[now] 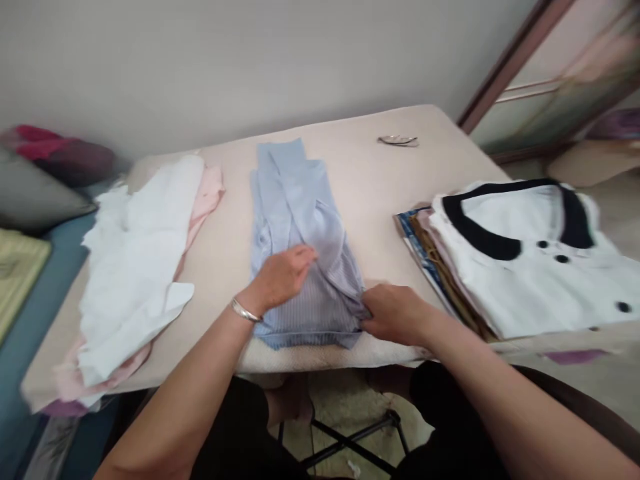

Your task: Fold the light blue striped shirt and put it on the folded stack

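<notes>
A light blue, finely striped long-sleeved garment [320, 300] lies partly folded on the table, its sleeves laid lengthwise and its ribbed hem toward me. My right hand [393, 313] is closed on the garment's right edge near the hem, bunching the cloth. Over the middle of the same garment is my left hand [287, 275], its fingers curled and pressed together. Whether cloth is pinched between those fingertips cannot be made out. A silver bracelet [245, 311] circles my left wrist.
White clothing [135, 247] lies loosely over pink clothing [203, 200] on the left. At right, a white garment with black collar [530, 267] tops a folded stack. Eyeglasses [399, 141] rest near the back of the cloth-covered table [380, 193]. A wall stands behind.
</notes>
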`<state>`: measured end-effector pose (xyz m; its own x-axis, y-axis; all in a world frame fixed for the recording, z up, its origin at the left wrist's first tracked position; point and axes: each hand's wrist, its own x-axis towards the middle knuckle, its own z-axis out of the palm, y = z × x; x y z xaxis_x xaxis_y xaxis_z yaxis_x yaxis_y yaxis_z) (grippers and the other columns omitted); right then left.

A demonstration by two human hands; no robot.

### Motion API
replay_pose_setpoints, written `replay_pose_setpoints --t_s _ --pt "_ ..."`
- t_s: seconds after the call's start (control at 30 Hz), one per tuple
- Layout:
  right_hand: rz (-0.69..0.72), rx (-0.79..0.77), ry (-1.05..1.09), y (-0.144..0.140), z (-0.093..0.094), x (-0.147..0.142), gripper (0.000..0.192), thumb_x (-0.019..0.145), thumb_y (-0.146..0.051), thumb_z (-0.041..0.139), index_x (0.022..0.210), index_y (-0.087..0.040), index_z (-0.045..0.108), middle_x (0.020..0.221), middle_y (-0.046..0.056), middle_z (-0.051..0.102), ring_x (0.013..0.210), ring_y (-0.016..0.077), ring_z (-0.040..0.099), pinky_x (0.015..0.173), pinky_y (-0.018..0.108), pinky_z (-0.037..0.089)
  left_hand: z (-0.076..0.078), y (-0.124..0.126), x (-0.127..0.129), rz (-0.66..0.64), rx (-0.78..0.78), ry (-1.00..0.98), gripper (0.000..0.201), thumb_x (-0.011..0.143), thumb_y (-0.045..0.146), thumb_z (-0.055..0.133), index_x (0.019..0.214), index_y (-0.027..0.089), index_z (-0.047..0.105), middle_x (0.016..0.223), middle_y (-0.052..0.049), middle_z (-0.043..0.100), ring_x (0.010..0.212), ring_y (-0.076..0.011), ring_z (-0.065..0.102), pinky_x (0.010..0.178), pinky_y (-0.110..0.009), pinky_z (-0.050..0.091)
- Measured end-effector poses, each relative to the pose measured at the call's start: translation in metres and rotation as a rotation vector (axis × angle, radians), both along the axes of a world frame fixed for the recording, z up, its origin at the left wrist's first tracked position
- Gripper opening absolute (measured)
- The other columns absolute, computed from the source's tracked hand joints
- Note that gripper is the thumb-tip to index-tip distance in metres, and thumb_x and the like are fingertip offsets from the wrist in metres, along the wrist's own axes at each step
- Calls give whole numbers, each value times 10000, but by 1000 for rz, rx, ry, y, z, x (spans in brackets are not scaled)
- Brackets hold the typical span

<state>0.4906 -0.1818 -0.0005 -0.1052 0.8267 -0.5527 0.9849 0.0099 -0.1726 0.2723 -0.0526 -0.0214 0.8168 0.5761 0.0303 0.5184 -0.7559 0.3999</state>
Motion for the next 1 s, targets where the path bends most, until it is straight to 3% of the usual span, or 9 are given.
replay_pose_setpoints --t_s 0.13,0.23,0.4,0.5,0.6,0.7,0.83,1.0 --pt "-98 40 144 10 -4 26 257 935 -391 551 811 -189 653 868 106 681 745 218 626 648 314 409 30 32 -40 316 61 -141 285 943 186 473 1141 168 678 1076 -66 717 949 -181 668 906 -322 506" --pt "-150 75 207 17 -13 26 236 961 -304 482 818 -186 628 810 83 656 706 186 594 646 294 388 33 36 -54 407 73 -140 249 939 212 488 1054 167 704 968 -54 730 860 -172 663 822 -295 493" --pt "-72 8 341 23 -24 7 216 937 -210 450 766 -188 580 783 52 642 687 155 570 638 268 372 31 24 -46 326 18 -64 238 894 163 498 980 202 717 948 -38 734 823 -172 646 779 -294 463" --pt "-127 70 429 26 -18 12 248 958 -213 401 769 -191 559 765 40 636 681 151 576 641 265 387 40 20 -50 207 -213 133 186 810 141 548 817 225 714 809 -9 711 742 -167 623 725 -285 451" --pt "-173 117 483 28 -10 18 250 972 -217 373 808 -193 560 770 35 640 673 150 581 645 268 401 43 15 -59 142 -416 375 72 706 246 701 651 231 657 703 -3 654 696 -178 596 672 -281 447" --pt "-132 103 361 28 -11 10 263 984 -231 391 790 -194 565 781 49 646 682 161 579 636 279 384 38 7 -60 221 -344 537 247 590 310 811 583 223 580 676 -12 605 704 -202 590 646 -291 447" --pt "-33 87 175 24 -21 -6 240 993 -267 462 798 -193 580 798 70 650 721 191 596 639 303 346 32 -3 -58 182 -242 597 214 627 79 679 575 215 522 686 -24 599 754 -225 615 659 -306 443" --pt "-7 79 105 22 -26 -12 232 1002 -310 482 852 -189 609 841 89 662 797 227 633 665 315 357 34 -14 -65 149 -169 707 209 658 29 578 722 222 628 806 -72 665 851 -261 646 701 -339 473"
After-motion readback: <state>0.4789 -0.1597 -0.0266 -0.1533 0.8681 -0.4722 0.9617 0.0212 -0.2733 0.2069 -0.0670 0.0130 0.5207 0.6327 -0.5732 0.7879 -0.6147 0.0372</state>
